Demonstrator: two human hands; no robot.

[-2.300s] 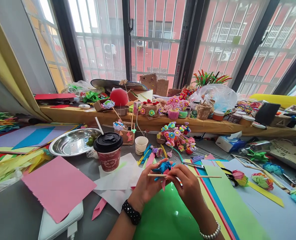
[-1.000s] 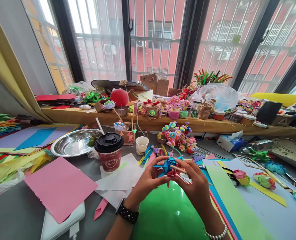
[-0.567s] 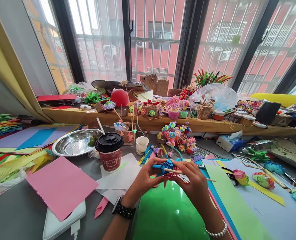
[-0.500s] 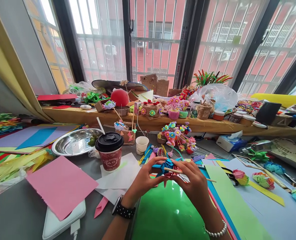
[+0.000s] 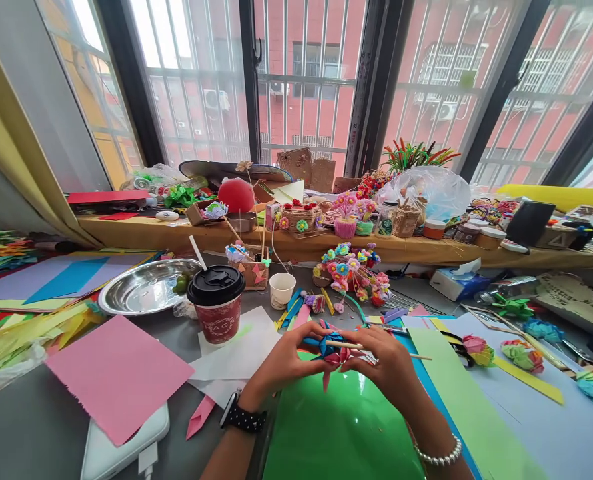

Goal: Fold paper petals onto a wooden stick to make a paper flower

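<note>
Both hands hold a folded blue and pink paper piece (image 5: 330, 347) above a shiny green surface (image 5: 346, 427). My left hand (image 5: 292, 357) grips its left side, thumb below and fingers on top. My right hand (image 5: 383, 353) pinches its right side, and a thin wooden stick (image 5: 343, 345) lies across the paper and runs out past the right hand. A pink folded point hangs below the piece. The fingers partly hide the paper. Just behind lie folded paper strips (image 5: 290, 310) and a bunch of crocheted flowers (image 5: 353, 267).
To the left stand a lidded coffee cup (image 5: 219, 310), a metal plate (image 5: 126, 293) with green fruit, and a pink sheet (image 5: 121, 380) over a white power bank (image 5: 126, 443). A paper cup (image 5: 282, 291) stands behind. Paper flowers (image 5: 522, 357) lie on sheets at right.
The paper piece has been turned between my fingers, so more pink shows in front and less blue on top. Both hands stay on it. The view has shifted slightly.
</note>
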